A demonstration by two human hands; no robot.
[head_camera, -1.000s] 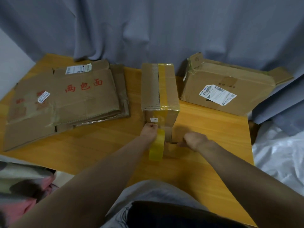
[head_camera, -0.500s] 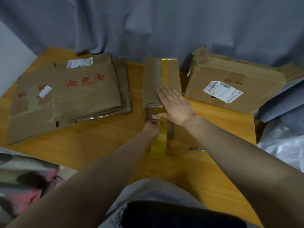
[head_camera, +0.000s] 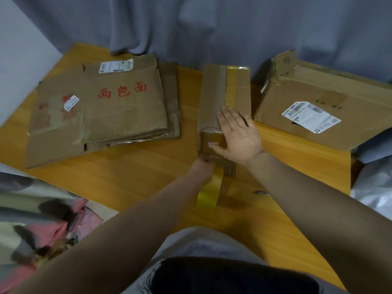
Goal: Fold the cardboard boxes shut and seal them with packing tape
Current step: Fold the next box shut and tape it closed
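Observation:
A narrow closed cardboard box [head_camera: 212, 92] stands mid-table with a strip of yellow tape [head_camera: 232, 85] running along its top seam. My right hand [head_camera: 239, 136] lies flat with straight fingers on the near end of the box top, thumb over the front face. My left hand [head_camera: 203, 168] grips the yellow tape roll [head_camera: 209, 194] just below the box's front face, with tape stretched from the roll up to the box.
Flattened cardboard boxes [head_camera: 101, 109] with red characters lie stacked at the left. A larger closed box [head_camera: 318, 98] with a shipping label sits at the right. A small metal tool [head_camera: 262, 193] lies on the wooden table [head_camera: 131, 179] near my right forearm. Grey curtain behind.
My right hand left the table beside the small tool, rose onto the box top and now presses flat there. The left hand stays at the box front with the tape roll.

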